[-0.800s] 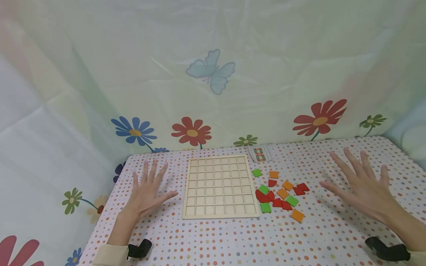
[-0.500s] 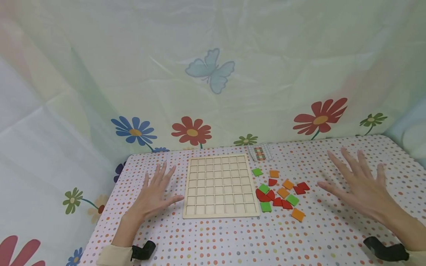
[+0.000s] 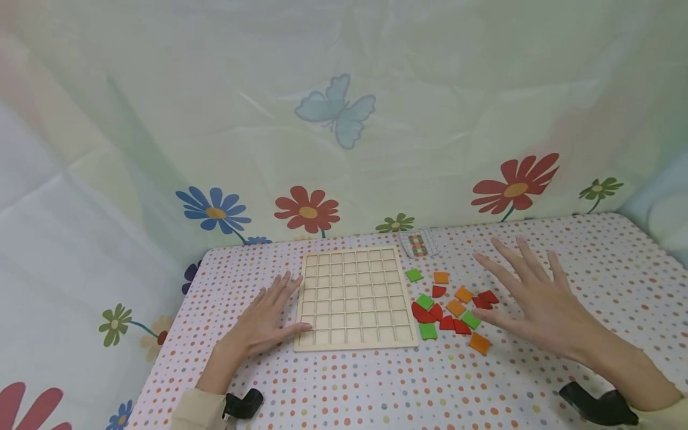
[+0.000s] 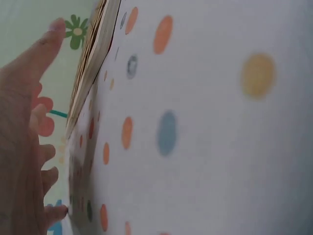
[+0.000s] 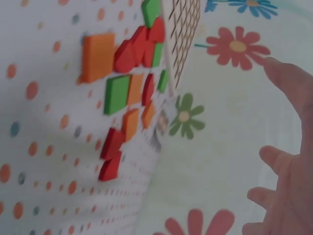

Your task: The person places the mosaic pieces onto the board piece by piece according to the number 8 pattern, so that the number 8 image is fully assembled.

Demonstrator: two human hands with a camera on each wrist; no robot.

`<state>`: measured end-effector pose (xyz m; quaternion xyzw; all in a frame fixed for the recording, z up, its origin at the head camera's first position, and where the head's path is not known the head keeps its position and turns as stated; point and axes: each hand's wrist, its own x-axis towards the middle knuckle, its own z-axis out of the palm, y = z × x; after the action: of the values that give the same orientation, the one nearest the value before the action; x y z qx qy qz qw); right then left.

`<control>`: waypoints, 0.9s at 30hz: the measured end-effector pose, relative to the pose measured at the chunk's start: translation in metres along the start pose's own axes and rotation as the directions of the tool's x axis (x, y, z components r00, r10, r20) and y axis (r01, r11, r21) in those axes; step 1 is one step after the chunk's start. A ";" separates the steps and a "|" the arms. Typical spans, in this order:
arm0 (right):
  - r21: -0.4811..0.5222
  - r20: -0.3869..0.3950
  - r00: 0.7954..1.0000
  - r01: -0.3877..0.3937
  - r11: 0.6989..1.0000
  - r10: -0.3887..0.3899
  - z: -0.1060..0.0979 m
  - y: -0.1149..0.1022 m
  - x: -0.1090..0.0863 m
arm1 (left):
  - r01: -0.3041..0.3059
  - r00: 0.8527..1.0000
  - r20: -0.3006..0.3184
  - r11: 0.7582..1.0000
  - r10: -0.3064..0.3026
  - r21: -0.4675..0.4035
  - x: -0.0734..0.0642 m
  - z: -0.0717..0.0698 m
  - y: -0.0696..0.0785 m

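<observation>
A pale wooden grid board (image 3: 353, 297) with square cells lies mid-table. My left hand (image 3: 265, 319) is at its left side, fingers spread, the thumb overlapping the board's lower left edge in the head view. In the left wrist view the thumb (image 4: 46, 46) sticks out beside the board's edge (image 4: 98, 54). My right hand (image 3: 543, 307) hovers with spread fingers just right of a loose scatter of flat tiles, holding nothing. Those are green squares (image 3: 427, 331), orange squares (image 3: 480, 343) and red quarter-round pieces (image 3: 461, 326), some overlapping.
A small printed card (image 3: 418, 243) with a coloured grid pattern lies behind the tiles, near the table's back edge. The dotted tablecloth (image 3: 344, 394) covers the table. A floral curtain (image 3: 430, 119) hangs behind and at the left.
Both hands have moved inward: the left one rightward to the board's edge, the right one leftward toward the tiles. Board and tiles stay where they were on the table.
</observation>
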<state>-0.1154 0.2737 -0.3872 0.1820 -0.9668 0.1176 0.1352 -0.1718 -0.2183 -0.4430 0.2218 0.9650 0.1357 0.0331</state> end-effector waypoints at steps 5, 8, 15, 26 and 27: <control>0.022 0.030 0.998 0.056 0.998 -0.056 -0.001 -0.011 0.007 | -0.013 1.000 0.026 1.000 0.013 -0.001 0.000 0.005 -0.007; 0.049 0.043 0.996 0.077 0.996 -0.079 0.002 -0.015 0.010 | -0.021 0.999 0.033 1.000 0.021 0.007 0.000 0.007 -0.010; 0.136 0.079 0.990 0.106 0.985 -0.117 0.007 -0.020 0.017 | -0.044 0.999 0.031 0.999 0.043 0.013 -0.001 0.007 -0.013; 0.221 0.194 0.975 0.066 0.973 -0.110 0.010 -0.031 0.027 | -0.050 0.996 0.071 0.998 0.048 0.025 0.001 0.006 -0.013; 0.214 0.196 0.974 0.070 0.974 -0.113 0.010 -0.031 0.027 | -0.050 0.996 0.073 0.998 0.047 0.028 0.001 0.006 -0.013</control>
<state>-0.1297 0.2337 -0.3832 0.2508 -0.9489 0.1908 0.0196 -0.1771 -0.2280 -0.4523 0.2504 0.9595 0.1139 0.0612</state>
